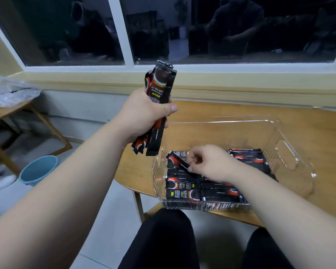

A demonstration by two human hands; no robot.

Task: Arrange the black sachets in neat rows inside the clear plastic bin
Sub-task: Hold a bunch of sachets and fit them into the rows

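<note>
Two hands engaged. Left hand (pixel 144 113) closed round upright bundle of sachets (pixel 159 105), kept as supply above worktop (pixel 211 111). Right hand (pixel 208 162) pinched single sachet (pixel 179 162), tilted over rows (pixel 184 189) in clear plastic bin (pixel 291 162), likely for alignment.

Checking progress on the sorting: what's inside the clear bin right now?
Rows of flat black sachets fill the near part of the clear bin; the right hand holds one sachet above them, covering some. The far part looks bare.

Left hand (pixel 144 115) raised, fist closed; right hand (pixel 209 164) lower, fingertips pinched together.
</note>
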